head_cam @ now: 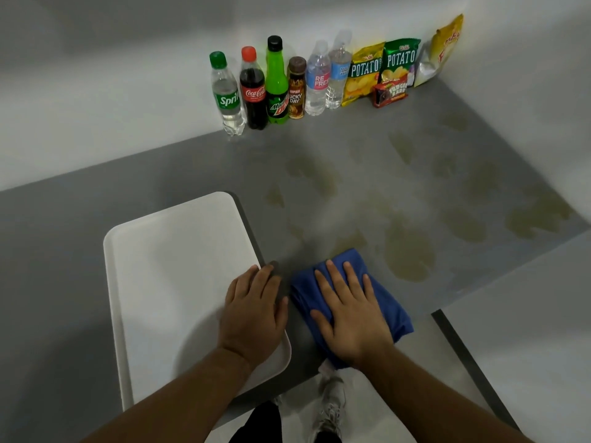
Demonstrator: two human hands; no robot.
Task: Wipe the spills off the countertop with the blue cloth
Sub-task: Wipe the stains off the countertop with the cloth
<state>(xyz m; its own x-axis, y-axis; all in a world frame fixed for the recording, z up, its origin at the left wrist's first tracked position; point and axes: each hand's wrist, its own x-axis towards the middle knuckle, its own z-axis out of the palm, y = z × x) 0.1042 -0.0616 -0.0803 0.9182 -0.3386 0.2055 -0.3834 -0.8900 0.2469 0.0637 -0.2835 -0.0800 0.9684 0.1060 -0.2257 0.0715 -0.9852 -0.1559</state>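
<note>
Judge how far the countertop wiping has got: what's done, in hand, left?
Done: the blue cloth is laid on the countertop; nothing looks wiped. In hand: the right hand presses flat on it; the left hand rests on the white tray. Left: brownish spills spread beyond the cloth.

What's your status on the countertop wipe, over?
Right hand flat on folded blue cloth, left hand resting on white plastic tray. Brownish spills cover grey countertop ahead. Bottles and snack bags at back wall.
</note>
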